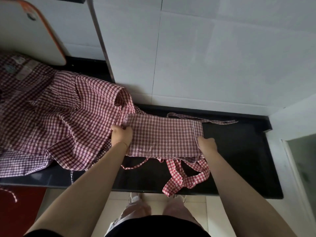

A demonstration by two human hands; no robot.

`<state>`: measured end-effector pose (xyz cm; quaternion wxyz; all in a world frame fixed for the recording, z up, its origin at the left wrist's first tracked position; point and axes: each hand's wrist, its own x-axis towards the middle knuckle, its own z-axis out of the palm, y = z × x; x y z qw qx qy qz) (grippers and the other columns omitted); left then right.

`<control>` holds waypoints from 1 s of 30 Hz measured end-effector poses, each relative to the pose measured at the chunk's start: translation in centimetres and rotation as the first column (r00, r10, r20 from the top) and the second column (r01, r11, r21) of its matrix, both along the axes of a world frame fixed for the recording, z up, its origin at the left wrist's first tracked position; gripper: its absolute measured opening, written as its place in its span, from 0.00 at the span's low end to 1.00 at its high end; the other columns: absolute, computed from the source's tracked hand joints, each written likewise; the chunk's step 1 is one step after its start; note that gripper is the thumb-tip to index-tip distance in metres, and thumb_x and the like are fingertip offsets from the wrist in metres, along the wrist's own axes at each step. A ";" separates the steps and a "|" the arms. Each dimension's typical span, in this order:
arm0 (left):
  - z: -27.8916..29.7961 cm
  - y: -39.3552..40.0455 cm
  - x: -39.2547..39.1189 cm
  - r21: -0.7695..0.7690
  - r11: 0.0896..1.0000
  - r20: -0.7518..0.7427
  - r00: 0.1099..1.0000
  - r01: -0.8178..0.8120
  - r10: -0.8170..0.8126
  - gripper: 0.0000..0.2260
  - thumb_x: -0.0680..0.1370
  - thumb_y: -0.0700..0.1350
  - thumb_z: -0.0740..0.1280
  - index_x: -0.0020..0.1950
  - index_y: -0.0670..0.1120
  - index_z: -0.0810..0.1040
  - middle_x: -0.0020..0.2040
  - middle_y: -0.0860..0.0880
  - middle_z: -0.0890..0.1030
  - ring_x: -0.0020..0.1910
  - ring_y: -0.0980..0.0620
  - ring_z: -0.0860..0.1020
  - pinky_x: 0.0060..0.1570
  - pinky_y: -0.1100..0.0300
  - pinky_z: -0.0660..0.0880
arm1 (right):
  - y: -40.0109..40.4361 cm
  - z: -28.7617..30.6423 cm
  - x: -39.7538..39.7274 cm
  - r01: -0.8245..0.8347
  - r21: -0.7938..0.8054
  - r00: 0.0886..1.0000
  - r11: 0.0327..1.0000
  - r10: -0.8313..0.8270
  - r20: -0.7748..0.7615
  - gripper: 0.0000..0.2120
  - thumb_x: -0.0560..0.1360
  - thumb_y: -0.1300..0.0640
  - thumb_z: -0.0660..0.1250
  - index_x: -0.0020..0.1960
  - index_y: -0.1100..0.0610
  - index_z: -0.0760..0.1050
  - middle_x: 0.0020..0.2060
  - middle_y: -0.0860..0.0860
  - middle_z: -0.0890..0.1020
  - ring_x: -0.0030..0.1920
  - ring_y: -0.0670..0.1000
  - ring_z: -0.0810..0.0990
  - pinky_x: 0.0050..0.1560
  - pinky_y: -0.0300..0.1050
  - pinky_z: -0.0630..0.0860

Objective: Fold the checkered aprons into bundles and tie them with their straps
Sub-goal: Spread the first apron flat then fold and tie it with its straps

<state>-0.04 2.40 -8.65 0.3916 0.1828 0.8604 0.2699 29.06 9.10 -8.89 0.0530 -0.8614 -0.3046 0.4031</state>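
A red-and-white checkered apron (164,135) lies folded into a flat rectangle on the black counter (239,151). My left hand (121,135) grips its left edge, fingers curled into the cloth. My right hand (207,144) pinches its right edge near the white-piped hem. A thin strap (213,120) trails off behind the fold to the right. Wider checkered straps (186,178) hang loose over the counter's front edge. A heap of more checkered aprons (56,117) lies to the left, touching the folded one.
A white board with an orange rim (34,31) leans against the tiled wall at the back left. A metal strip (102,40) runs up the wall. The counter ends at a raised white ledge (294,117) on the right. My legs and feet are below.
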 end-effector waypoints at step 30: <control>-3.5 2.7 17.9 -0.023 0.968 0.200 0.949 0.252 -0.242 0.18 0.81 0.46 0.65 0.71 0.44 0.74 0.67 0.43 0.77 0.63 0.42 0.76 0.66 0.48 0.73 | 1.6 -0.5 22.5 -0.123 0.079 0.992 0.989 0.123 0.000 0.24 0.72 0.61 0.74 0.65 0.61 0.71 0.60 0.58 0.78 0.57 0.58 0.79 0.53 0.51 0.77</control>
